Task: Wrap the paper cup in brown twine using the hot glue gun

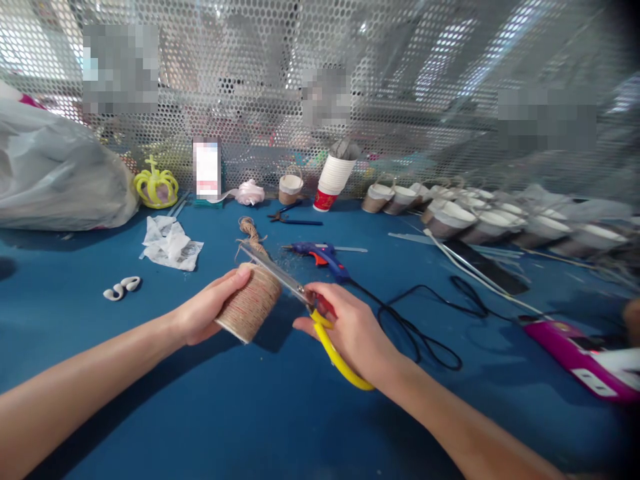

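Wrapped in brown twine, a cup lies tilted in my left hand, whose fingers are closed around its side with the thumb on top. My right hand grips a pair of scissors with yellow handles. The scissor blades point up and left across the cup's far end, close to the twine. A loose bundle of twine lies on the table just beyond the blade tips. Behind the scissors rests a blue glue gun with a red trigger.
Pliers, a stack of paper cups and a pink ribbon roll stand along the mesh wall. Many small baskets fill the back right. A magenta power strip and black cable lie right; crumpled white cloth lies left.
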The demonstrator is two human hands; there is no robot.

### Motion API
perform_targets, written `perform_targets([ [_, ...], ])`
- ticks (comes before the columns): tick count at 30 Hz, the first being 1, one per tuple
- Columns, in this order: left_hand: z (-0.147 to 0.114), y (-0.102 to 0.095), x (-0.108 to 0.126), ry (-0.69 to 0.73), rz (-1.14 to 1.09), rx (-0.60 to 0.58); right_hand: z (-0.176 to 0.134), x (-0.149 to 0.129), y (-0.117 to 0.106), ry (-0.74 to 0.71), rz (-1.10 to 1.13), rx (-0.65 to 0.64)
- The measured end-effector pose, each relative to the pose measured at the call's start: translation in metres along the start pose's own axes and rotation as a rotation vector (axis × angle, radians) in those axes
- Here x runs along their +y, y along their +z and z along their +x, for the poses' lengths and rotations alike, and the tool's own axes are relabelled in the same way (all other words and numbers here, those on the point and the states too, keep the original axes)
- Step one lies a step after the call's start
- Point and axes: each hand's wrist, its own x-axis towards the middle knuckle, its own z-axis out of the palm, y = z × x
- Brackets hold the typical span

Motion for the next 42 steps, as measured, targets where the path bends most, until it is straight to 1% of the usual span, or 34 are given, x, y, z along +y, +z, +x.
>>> perform_targets([
  [3, 0.000, -0.002, 0.001, 0.060, 0.070, 0.019, 0.004, -0.004, -0.002, 0.193, 0.068, -0.075],
  [4, -0.001, -0.003, 0.002, 0.096, 0.106, 0.025, 0.006, -0.004, -0.002, 0.233, 0.065, -0.098],
  [6, -0.002, -0.007, 0.003, 0.201, 0.187, 0.028, 0.006, -0.002, 0.000, 0.265, 0.005, -0.139],
  [8, -0.004, -0.012, 0.005, 0.333, 0.262, 0.013, 0.005, 0.003, 0.003, 0.240, -0.095, -0.184],
  [11, -0.006, -0.017, 0.005, 0.518, 0.350, -0.014, -0.001, 0.005, 0.003, 0.106, -0.259, -0.259],
  [14, -0.007, -0.020, 0.004, 0.595, 0.399, -0.036, -0.003, -0.003, -0.008, -0.072, -0.430, -0.340],
  [15, -0.006, -0.020, 0.003, 0.595, 0.405, -0.041, -0.002, -0.008, -0.014, -0.111, -0.463, -0.348],
  [17, -0.005, -0.019, 0.002, 0.585, 0.406, -0.041, 0.002, -0.021, -0.027, -0.154, -0.419, -0.298],
  [18, -0.005, -0.018, 0.001, 0.579, 0.407, -0.040, 0.005, -0.028, -0.033, -0.169, -0.336, -0.228],
  [20, -0.004, -0.016, -0.001, 0.567, 0.413, -0.042, 0.013, -0.043, -0.040, -0.228, -0.102, -0.072],
  [22, -0.004, -0.015, -0.003, 0.556, 0.425, -0.048, 0.021, -0.055, -0.041, -0.309, 0.051, 0.019],
  [24, -0.005, -0.014, -0.004, 0.555, 0.438, -0.051, 0.029, -0.064, -0.036, -0.355, 0.138, 0.009],
  [25, -0.006, -0.014, -0.005, 0.553, 0.444, -0.049, 0.033, -0.066, -0.033, -0.357, 0.178, -0.017],
  [28, -0.007, -0.014, -0.004, 0.526, 0.462, -0.051, 0.039, -0.067, -0.024, -0.299, 0.293, -0.125],
  [31, -0.005, -0.015, -0.003, 0.473, 0.459, -0.051, 0.041, -0.064, -0.021, -0.245, 0.344, -0.212],
  [33, -0.004, -0.015, -0.003, 0.424, 0.421, -0.070, 0.041, -0.062, -0.020, -0.251, 0.354, -0.221],
  [34, -0.003, -0.015, -0.003, 0.393, 0.389, -0.098, 0.041, -0.061, -0.020, -0.264, 0.359, -0.215],
  [38, -0.002, -0.012, -0.003, 0.240, 0.263, -0.289, 0.040, -0.059, -0.018, -0.323, 0.364, -0.176],
  [39, -0.002, -0.012, -0.003, 0.215, 0.253, -0.316, 0.039, -0.058, -0.017, -0.335, 0.357, -0.175],
  [40, -0.002, -0.012, -0.004, 0.205, 0.256, -0.325, 0.038, -0.058, -0.016, -0.344, 0.349, -0.179],
  [42, 0.000, -0.013, -0.004, 0.228, 0.291, -0.303, 0.037, -0.055, -0.014, -0.352, 0.339, -0.192],
])
